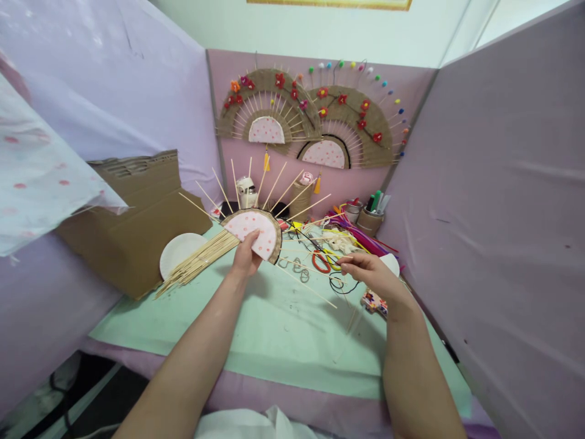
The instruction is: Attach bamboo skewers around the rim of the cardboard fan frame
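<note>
My left hand (pixel 247 258) grips a half-round cardboard fan base (pixel 254 229) faced with white cloth with pink dots, thumb on the front. Thin wooden sticks (pixel 250 183) spread outward from its curved edge. A black cord (pixel 309 239) runs from that edge to the right, where the fingers of my right hand (pixel 363 268) pinch it. The cord's loose end lies in loops (pixel 342 283) below my right hand. Behind the cord are red-handled scissors (pixel 321 261). To the left of the fan base lies a bundle of wooden sticks (pixel 197 263) across a white paper plate (pixel 176 249).
Two finished-looking fans (pixel 269 82) with red flowers hang on the pink back panel. A large cardboard sheet (pixel 132 225) leans at the left. At the back stand a twine roll (pixel 300 201) and a marker holder (pixel 370 221). Coloured pipe cleaners (pixel 361 235) lie at the back right.
</note>
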Demonstrator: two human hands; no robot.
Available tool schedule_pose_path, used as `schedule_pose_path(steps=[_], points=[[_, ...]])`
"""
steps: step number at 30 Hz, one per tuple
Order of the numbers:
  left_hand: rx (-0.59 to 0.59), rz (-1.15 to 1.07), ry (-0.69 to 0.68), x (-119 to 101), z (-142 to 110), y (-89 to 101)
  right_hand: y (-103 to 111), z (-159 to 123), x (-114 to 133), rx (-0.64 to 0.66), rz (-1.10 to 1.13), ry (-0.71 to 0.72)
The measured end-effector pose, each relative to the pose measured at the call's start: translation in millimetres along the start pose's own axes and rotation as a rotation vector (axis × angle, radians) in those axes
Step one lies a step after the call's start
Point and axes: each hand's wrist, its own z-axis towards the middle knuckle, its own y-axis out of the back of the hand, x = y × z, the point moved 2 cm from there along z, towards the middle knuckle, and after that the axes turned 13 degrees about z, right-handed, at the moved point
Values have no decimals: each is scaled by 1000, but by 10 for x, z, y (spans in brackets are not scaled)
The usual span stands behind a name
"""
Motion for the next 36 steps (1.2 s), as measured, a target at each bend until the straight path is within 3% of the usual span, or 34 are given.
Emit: schedule_pose_path(steps=[17, 36], points=[[-17, -40, -16, -18, -32, -25, 114, 81, -190, -95, 147, 18], [-23, -47, -6, 16, -19, -21, 99, 43, -110, -103, 92, 11]])
